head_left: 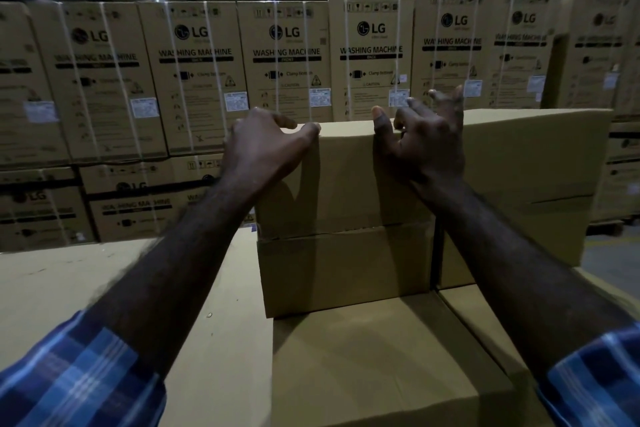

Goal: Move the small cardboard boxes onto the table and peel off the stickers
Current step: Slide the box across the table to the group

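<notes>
A plain small cardboard box (343,180) sits on top of a stack, with another box (346,270) under it and a further box (377,367) in front, nearer to me. My left hand (266,146) curls over the top left edge of the upper box, fingers hooked on its top. My right hand (422,139) rests on the top right edge of the same box, thumb up on the front face, fingers spread and loosely bent above the top. No stickers show on the faces toward me.
A second column of plain boxes (533,184) stands to the right of the stack. A flat cardboard-covered surface (69,288) spreads to the left. Behind, a wall of strapped washing machine cartons (287,59) fills the background. Floor (613,263) shows at far right.
</notes>
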A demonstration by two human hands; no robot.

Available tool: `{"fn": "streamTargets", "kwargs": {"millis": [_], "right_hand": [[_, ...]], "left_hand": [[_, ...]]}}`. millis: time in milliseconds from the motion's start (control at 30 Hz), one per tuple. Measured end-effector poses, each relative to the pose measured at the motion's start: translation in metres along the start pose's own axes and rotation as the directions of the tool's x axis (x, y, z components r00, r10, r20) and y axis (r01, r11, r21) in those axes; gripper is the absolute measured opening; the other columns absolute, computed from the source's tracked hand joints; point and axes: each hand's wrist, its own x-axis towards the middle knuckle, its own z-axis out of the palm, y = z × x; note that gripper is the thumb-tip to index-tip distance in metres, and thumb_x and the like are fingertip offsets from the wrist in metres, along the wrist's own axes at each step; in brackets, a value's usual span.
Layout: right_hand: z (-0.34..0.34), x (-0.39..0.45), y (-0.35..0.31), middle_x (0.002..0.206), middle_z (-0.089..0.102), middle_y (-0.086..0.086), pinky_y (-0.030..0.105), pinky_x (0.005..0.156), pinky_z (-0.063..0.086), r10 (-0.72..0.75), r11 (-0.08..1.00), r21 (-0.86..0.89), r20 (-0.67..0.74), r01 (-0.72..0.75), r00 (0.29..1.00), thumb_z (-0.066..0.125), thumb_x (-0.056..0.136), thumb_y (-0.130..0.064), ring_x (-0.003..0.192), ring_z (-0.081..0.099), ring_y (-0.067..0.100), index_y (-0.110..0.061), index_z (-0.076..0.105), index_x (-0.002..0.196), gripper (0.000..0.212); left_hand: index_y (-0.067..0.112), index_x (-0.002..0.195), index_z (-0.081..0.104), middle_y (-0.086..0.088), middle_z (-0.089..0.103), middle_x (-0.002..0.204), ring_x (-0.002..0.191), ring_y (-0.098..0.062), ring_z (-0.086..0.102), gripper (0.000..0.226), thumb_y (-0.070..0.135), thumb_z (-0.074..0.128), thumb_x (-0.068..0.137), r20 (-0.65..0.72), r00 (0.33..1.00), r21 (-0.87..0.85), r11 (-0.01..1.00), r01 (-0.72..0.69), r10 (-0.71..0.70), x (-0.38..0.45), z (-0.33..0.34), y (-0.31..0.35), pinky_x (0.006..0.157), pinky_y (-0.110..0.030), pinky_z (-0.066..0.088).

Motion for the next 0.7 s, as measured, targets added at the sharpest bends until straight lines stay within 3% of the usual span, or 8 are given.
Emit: {"fn": "streamTargets", "kwargs": {"millis": [233,367,500,600,700], "right_hand": [[-0.003,0.001,-0.001,0.093,0.072,0.014,0.06,0.116,0.013,0.022,0.999,0.028,-0.012,-0.021,1.0,0.023,0.096,-0.061,0.119,0.054,0.036,-0.007,0.067,0.085,0.07],[-0.005,0.002,-0.008,0.079,0.07,0.013,0.056,0.117,0.012,0.043,0.999,0.027,-0.002,-0.043,0.999,0.026,0.096,-0.059,0.101,0.062,0.032,-0.01,0.065,0.082,0.064],[-0.008,0.002,-0.012,0.075,0.069,0.013,0.054,0.118,0.014,0.05,0.998,0.041,0.04,-0.051,0.998,0.025,0.095,-0.06,0.097,0.064,0.032,-0.01,0.065,0.085,0.064],[-0.011,0.001,-0.014,0.08,0.07,0.015,0.052,0.117,0.017,0.056,0.996,0.071,0.064,-0.061,0.996,0.025,0.094,-0.06,0.101,0.062,0.033,-0.011,0.065,0.087,0.063],[-0.015,-0.001,-0.017,0.084,0.07,0.015,0.05,0.117,0.019,0.061,0.994,0.089,0.085,-0.068,0.995,0.025,0.094,-0.061,0.105,0.061,0.032,-0.012,0.065,0.092,0.063]], "left_hand": [[0.016,0.117,0.066,-0.004,0.067,0.117,0.093,-0.011,0.061,0.049,0.052,0.062,0.085,-0.005,1.0,-0.055,0.998,0.026,-0.026,-0.003,-0.003,0.003,0.077,-0.032,0.057],[0.017,0.121,0.065,-0.004,0.064,0.125,0.092,-0.006,0.053,0.05,0.053,0.061,0.086,0.007,1.0,-0.049,0.999,0.008,-0.008,-0.004,-0.003,0.005,0.073,-0.023,0.048],[0.022,0.123,0.064,-0.004,0.065,0.124,0.089,-0.011,0.062,0.053,0.059,0.056,0.087,-0.024,0.999,0.046,0.998,-0.035,0.036,-0.01,0.0,0.003,0.074,-0.03,0.055],[0.023,0.126,0.061,-0.006,0.063,0.127,0.103,-0.022,0.065,0.066,0.071,0.046,0.084,-0.04,0.995,0.116,0.989,-0.087,0.092,-0.013,0.003,-0.003,0.079,-0.041,0.057],[0.025,0.132,0.057,-0.011,0.051,0.142,0.129,-0.034,0.047,0.074,0.077,0.035,0.083,-0.032,0.993,0.207,0.973,-0.105,0.114,-0.014,0.003,-0.004,0.097,-0.052,0.047]]}}
